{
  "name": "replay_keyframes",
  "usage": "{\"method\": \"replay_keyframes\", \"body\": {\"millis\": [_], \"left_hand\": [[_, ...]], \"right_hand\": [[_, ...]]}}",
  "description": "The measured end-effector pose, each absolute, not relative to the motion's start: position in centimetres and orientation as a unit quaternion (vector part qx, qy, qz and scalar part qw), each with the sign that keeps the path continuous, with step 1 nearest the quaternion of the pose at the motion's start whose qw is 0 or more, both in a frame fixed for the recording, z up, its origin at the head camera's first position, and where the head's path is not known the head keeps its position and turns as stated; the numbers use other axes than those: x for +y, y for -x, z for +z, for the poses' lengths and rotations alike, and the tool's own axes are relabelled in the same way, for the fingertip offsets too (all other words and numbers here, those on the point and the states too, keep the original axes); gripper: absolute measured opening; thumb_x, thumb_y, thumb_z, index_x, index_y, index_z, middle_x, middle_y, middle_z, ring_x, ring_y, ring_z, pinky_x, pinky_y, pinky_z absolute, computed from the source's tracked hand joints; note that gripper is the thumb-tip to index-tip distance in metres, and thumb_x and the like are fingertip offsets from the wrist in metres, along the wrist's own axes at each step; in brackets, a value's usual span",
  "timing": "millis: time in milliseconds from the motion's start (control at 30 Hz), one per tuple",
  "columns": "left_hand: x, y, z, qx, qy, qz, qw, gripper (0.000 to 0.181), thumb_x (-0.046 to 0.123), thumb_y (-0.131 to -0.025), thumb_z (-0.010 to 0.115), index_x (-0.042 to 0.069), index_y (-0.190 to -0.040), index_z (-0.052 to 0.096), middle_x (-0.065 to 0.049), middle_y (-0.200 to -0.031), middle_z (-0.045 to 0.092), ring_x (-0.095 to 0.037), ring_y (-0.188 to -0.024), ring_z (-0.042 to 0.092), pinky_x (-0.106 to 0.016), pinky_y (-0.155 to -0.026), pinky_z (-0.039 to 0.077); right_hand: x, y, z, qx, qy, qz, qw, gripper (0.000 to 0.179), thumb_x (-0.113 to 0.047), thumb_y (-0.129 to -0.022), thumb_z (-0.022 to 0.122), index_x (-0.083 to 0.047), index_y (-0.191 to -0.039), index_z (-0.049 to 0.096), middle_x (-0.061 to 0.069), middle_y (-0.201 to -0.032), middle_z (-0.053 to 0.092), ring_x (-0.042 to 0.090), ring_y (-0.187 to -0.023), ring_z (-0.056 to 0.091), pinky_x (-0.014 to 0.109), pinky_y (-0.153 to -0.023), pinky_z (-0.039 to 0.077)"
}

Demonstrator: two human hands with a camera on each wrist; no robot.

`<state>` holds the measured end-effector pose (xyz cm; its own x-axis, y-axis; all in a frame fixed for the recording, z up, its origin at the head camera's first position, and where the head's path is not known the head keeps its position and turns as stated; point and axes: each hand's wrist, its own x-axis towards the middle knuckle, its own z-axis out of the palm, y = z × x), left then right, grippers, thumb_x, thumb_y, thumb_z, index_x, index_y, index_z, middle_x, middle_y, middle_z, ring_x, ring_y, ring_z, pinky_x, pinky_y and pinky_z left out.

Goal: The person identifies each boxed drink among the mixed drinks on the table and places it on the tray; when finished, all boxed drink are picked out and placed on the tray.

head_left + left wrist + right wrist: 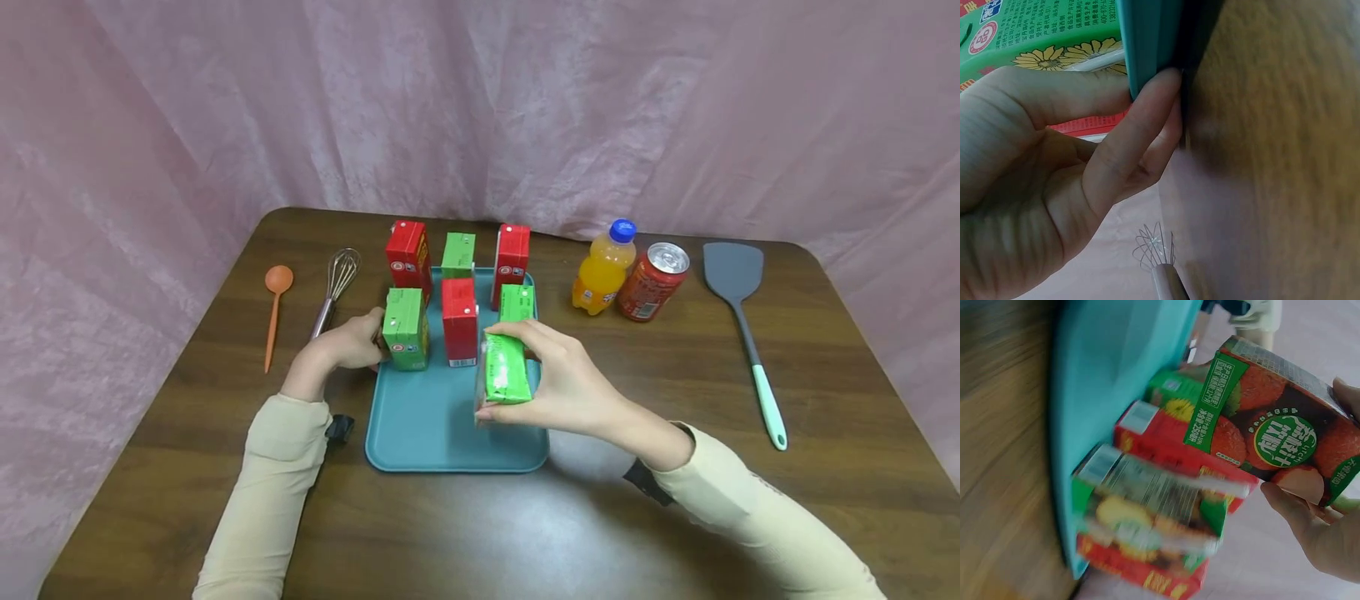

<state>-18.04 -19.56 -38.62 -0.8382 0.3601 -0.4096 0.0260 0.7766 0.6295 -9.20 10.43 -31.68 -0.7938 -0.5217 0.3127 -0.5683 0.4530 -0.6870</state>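
Observation:
My right hand (566,379) grips a green-topped litchi juice carton (506,371) between thumb and fingers. In the right wrist view this litchi juice carton (1279,425) is tilted and held above the blue-green tray (1110,350). At the tray's left rim, my left hand (352,342) pinches the edge; the left wrist view shows its fingers on the tray rim (1147,44). Several red and green cartons stand on the tray, among them a green carton (407,329) beside the left hand, a red carton (460,321) in the middle and a green carton (516,302) behind the held one.
Left of the tray lie an orange spoon (275,308) and a whisk (339,279). To the right stand an orange drink bottle (602,271) with a blue cap and a red can (651,283). A grey spatula (738,292) lies farther right. Pink curtain (480,108) hangs behind the table.

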Motion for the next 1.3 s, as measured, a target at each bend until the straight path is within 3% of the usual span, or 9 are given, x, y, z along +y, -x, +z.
{"method": "replay_keyframes", "body": {"millis": [167, 633, 833, 1100, 1300], "left_hand": [[-19.3, 18.0, -38.3, 0.909, -0.108, 0.304, 0.263, 0.047, -0.003, -0.080, 0.056, -0.006, -0.122, 0.034, -0.023, -0.105, 0.055, -0.027, -0.087, 0.059, -0.043, -0.080, 0.050], [-19.0, 17.7, -38.1, 0.902, -0.118, 0.314, 0.273, 0.050, -0.007, -0.078, 0.052, -0.009, -0.124, 0.033, -0.021, -0.099, 0.058, -0.023, -0.079, 0.060, -0.035, -0.072, 0.050], [-18.9, 17.8, -38.1, 0.906, -0.126, 0.298, 0.272, 0.053, -0.004, -0.077, 0.058, -0.007, -0.124, 0.034, -0.018, -0.098, 0.058, -0.022, -0.081, 0.057, -0.034, -0.073, 0.047], [-18.7, 17.8, -38.0, 0.911, -0.140, 0.282, 0.265, 0.060, 0.011, -0.079, 0.068, -0.007, -0.125, 0.034, -0.019, -0.102, 0.057, -0.025, -0.087, 0.053, -0.038, -0.079, 0.044], [-18.9, 17.9, -37.9, 0.912, -0.138, 0.280, 0.266, 0.055, 0.007, -0.078, 0.067, -0.006, -0.121, 0.036, -0.018, -0.100, 0.056, -0.025, -0.086, 0.051, -0.039, -0.079, 0.044]], "right_hand": [[7.6, 9.6, -32.0, -0.843, -0.334, 0.421, 0.030, 0.076, -0.040, -0.059, 0.087, -0.014, -0.122, 0.053, -0.003, -0.109, 0.059, 0.008, -0.090, 0.054, 0.025, -0.075, 0.050], [2.1, 9.8, -33.6, -0.847, -0.351, 0.397, -0.038, 0.076, -0.034, -0.065, 0.085, -0.007, -0.126, 0.050, 0.003, -0.115, 0.056, 0.009, -0.093, 0.053, 0.022, -0.076, 0.049], [0.6, 9.3, -33.9, -0.869, -0.347, 0.348, -0.056, 0.077, -0.036, -0.065, 0.084, -0.007, -0.126, 0.046, 0.003, -0.113, 0.054, 0.009, -0.089, 0.053, 0.017, -0.070, 0.046], [-0.2, 8.8, -34.2, -0.884, -0.327, 0.328, -0.065, 0.076, -0.035, -0.065, 0.084, -0.009, -0.126, 0.046, 0.003, -0.116, 0.053, 0.010, -0.089, 0.054, 0.017, -0.070, 0.047], [-0.3, 8.3, -34.2, -0.895, -0.322, 0.302, -0.061, 0.078, -0.040, -0.067, 0.082, -0.011, -0.129, 0.043, 0.001, -0.116, 0.051, 0.009, -0.094, 0.051, 0.018, -0.072, 0.047]]}}
